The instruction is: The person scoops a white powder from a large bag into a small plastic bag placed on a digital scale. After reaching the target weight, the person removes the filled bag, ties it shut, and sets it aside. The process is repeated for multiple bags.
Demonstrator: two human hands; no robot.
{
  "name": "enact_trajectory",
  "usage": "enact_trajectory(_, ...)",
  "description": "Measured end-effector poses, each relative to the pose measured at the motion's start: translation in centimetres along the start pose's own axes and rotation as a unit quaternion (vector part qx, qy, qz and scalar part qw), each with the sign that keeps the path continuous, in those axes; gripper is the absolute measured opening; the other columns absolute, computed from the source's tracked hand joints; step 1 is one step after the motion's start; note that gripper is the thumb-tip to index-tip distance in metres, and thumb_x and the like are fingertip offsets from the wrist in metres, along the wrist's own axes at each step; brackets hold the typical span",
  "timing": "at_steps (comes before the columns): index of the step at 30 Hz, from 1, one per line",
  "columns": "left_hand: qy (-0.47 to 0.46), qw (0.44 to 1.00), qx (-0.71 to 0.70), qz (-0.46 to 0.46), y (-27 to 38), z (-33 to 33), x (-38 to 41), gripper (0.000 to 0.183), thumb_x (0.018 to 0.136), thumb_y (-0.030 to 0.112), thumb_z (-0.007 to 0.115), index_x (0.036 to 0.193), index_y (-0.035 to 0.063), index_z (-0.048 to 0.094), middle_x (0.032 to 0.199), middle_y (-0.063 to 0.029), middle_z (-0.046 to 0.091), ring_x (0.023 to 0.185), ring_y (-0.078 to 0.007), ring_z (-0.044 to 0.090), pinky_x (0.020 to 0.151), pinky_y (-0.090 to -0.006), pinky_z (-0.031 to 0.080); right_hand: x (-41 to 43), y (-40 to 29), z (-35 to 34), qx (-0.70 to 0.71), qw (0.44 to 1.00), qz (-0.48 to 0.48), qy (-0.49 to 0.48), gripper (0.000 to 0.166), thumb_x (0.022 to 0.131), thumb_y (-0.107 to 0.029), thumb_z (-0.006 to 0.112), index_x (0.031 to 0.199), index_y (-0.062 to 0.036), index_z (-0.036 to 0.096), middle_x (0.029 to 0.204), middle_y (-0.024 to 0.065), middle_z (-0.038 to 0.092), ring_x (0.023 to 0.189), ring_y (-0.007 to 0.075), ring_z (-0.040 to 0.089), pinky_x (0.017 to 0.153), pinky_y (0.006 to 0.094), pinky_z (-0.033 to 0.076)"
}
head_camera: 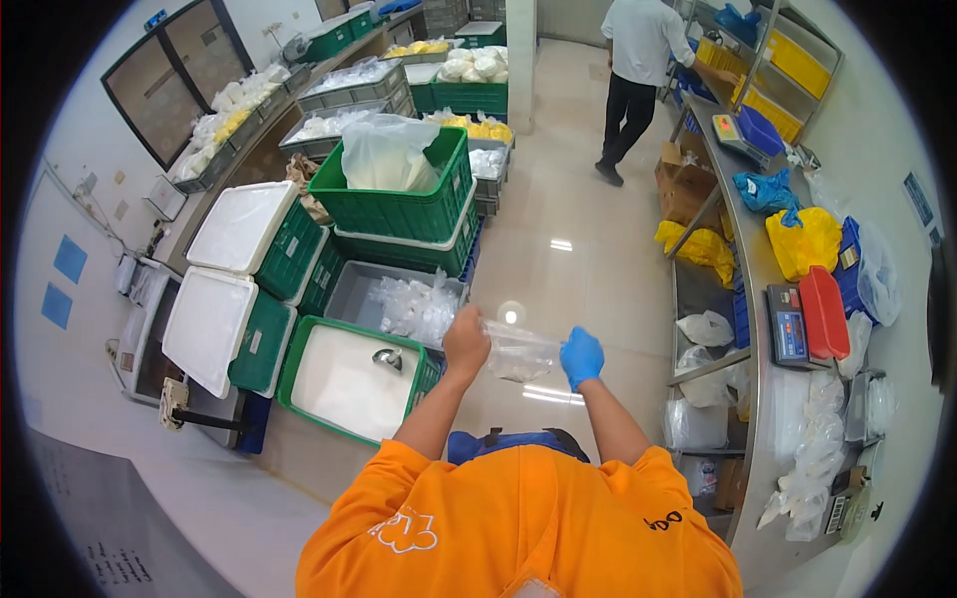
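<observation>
Between my two hands a clear plastic bag (pixel 521 351) is stretched by its top corners, with a little pale material at its bottom. My bare left hand (pixel 466 342) grips one corner. The other corner is held by my right hand (pixel 582 359), which wears a blue glove. To the left of my left hand stands a green crate (pixel 305 351) filled with white powder (pixel 344 385). A metal scoop (pixel 388 359) lies on the powder. Just behind that crate, a grey crate (pixel 359 278) holds a heap of small clear bags (pixel 419 305).
Stacked green crates (pixel 404 202) and white-lidded crates (pixel 243 224) rise at the left. On the right, a steel table (pixel 762 418) carries a digital scale (pixel 790 329), a red scoop tray (pixel 824 314) and several plastic bags. A person (pixel 639 67) stands by the shelf rack (pixel 792 97).
</observation>
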State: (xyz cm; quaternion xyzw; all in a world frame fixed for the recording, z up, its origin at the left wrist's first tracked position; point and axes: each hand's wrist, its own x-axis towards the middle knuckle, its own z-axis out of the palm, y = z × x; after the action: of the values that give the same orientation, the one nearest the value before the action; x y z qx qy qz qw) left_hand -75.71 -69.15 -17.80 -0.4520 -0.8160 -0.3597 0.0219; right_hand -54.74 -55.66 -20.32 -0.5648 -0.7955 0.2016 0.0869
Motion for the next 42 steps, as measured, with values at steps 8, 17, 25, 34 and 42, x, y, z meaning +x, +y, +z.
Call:
enact_trajectory(8, -0.243, 0.476, -0.748, -0.394, -0.6, 2.8, -1.3, 0.021, 0.091, 0.001, 0.060, 0.110, 0.0049, 0.055, 0.097, -0.0087, 0.062, 0.082, -0.0217, 0.064, 0.074, -0.0347, 0.056, 0.7, 1.8, -0.2, 0.035, 0.997, -0.051, 0.049, 0.027, 0.089, -0.032, 0.066, 0.088, -0.0055, 0.062, 0.080, 0.0208, 0.068, 0.069, 0.0413, 0.066, 0.060, 0.0493, 0.052)
enact_trajectory(17, -0.345, 0.899, -0.244, -0.115, 0.8, -2.7, -3.8, 0.039, 0.083, -0.001, 0.063, 0.121, 0.0035, 0.059, 0.116, -0.0164, 0.066, 0.100, -0.0363, 0.066, 0.083, -0.0442, 0.055, 0.5, 2.7, 3.1, 0.539, 0.786, 0.239, -0.188, 0.037, 0.095, -0.040, 0.061, 0.081, -0.0059, 0.062, 0.057, 0.0043, 0.046, 0.042, 0.0207, 0.042, 0.042, 0.0388, 0.039)
enact_trajectory(25, -0.133, 0.987, -0.091, -0.018, 2.1, -2.7, -3.1, 0.024, 0.081, 0.001, 0.058, 0.104, 0.0054, 0.062, 0.095, -0.0184, 0.066, 0.092, -0.0393, 0.065, 0.084, -0.0484, 0.051, -5.3, 1.0, -4.8, 0.151, 0.969, -0.164, 0.111, 0.051, 0.072, -0.020, 0.080, 0.119, -0.0061, 0.063, 0.118, 0.0231, 0.064, 0.108, 0.0362, 0.063, 0.093, 0.0424, 0.050)
enact_trajectory(34, -0.296, 0.841, -0.447, 0.079, 9.9, -11.9, 0.1, 0.049, 0.085, 0.030, 0.077, 0.125, 0.0087, 0.060, 0.108, -0.0090, 0.060, 0.106, -0.0191, 0.059, 0.095, -0.0379, 0.048, -6.5, -7.6, -9.3, 0.158, 0.888, -0.417, 0.117, 0.022, 0.076, -0.021, 0.080, 0.081, -0.0066, 0.064, 0.075, 0.0134, 0.060, 0.076, 0.0354, 0.061, 0.069, 0.0468, 0.047)
enact_trajectory(42, -0.211, 0.943, -0.141, 0.214, 3.2, -11.4, -2.3, 0.045, 0.083, 0.028, 0.077, 0.121, 0.0072, 0.064, 0.128, -0.0160, 0.061, 0.122, -0.0381, 0.055, 0.105, -0.0439, 0.043, -3.7, -12.6, -22.1, 0.089, 0.866, -0.458, 0.182, 0.047, 0.080, -0.044, 0.078, 0.057, -0.0087, 0.056, 0.060, 0.0146, 0.053, 0.054, 0.0346, 0.054, 0.051, 0.0432, 0.042)
